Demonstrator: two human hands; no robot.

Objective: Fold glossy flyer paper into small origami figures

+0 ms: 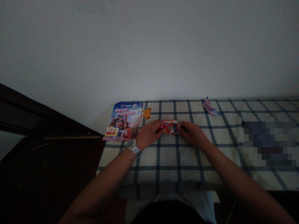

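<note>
A small red printed paper [170, 127] lies on the checked tablecloth [168, 155]. My left hand [149, 133], with a metal watch [133, 146] on the wrist, has its fingers curled onto the paper's left edge. My right hand [192, 133] pinches the paper's right edge. Both hands rest low on the cloth and cover part of the paper.
A stack of colourful flyers [123, 120] lies at the table's left end, with an orange figure [146, 113] beside it. A torn strip of printed paper [209, 107] sits near the wall. A blurred patch [271, 143] covers the right. Dark furniture [46, 130] stands left.
</note>
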